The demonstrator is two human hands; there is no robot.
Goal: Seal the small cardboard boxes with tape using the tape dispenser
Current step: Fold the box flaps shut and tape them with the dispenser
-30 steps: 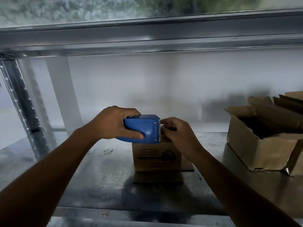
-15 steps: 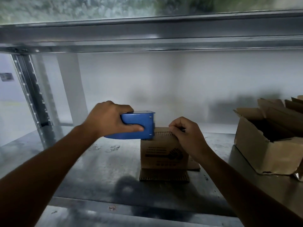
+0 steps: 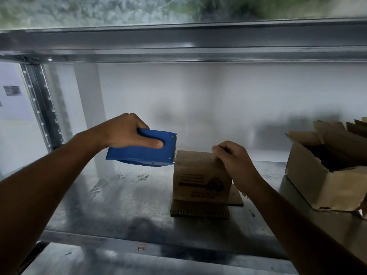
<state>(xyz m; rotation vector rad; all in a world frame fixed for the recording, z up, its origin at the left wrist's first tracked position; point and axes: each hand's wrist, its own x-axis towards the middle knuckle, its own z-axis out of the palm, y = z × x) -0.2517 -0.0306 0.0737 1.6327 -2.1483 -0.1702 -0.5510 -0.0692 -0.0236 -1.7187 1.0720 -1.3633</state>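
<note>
My left hand (image 3: 123,132) curls round the one blue tape dispenser (image 3: 139,155), its toothed end at the near top corner of the one small cardboard box (image 3: 198,181). My right hand (image 3: 232,157) pinches that box's top edge. One open carton (image 3: 321,187) stands well right of it.

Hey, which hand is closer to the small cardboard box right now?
Right. The right hand grips the top right edge of the small box; the left hand holds the blue tape dispenser just off the box's upper left corner.
</note>
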